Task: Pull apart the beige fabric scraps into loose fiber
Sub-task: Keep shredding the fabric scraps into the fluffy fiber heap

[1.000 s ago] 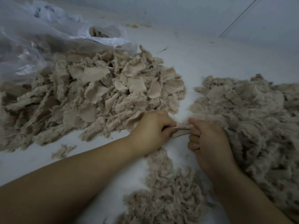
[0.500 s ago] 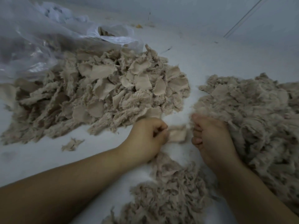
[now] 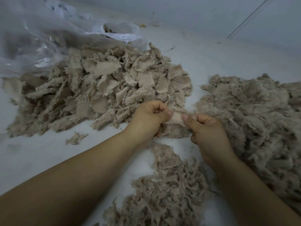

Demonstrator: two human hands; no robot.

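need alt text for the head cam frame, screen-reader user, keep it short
Two bare hands, left hand and right hand, pinch one beige fabric scrap between them above a white surface. A pile of uncut scraps lies to the left beside a clear plastic bag; loose fiber is heaped to the right and in front.

Scrap [image 3: 176, 119] pinched between fingers [image 3: 185, 116]: matt beige woven cloth, smooth face, frayed edges. Scrap heap [image 3: 101, 84] beyond fingers: same cloth, ragged. Fiber mass [image 3: 254, 121] right of fingers: fluffy, rough, matt. Bag [image 3: 40, 38] far left: thin translucent plastic, glossy, crinkled. Bench [image 3: 40, 154]: white, matt.
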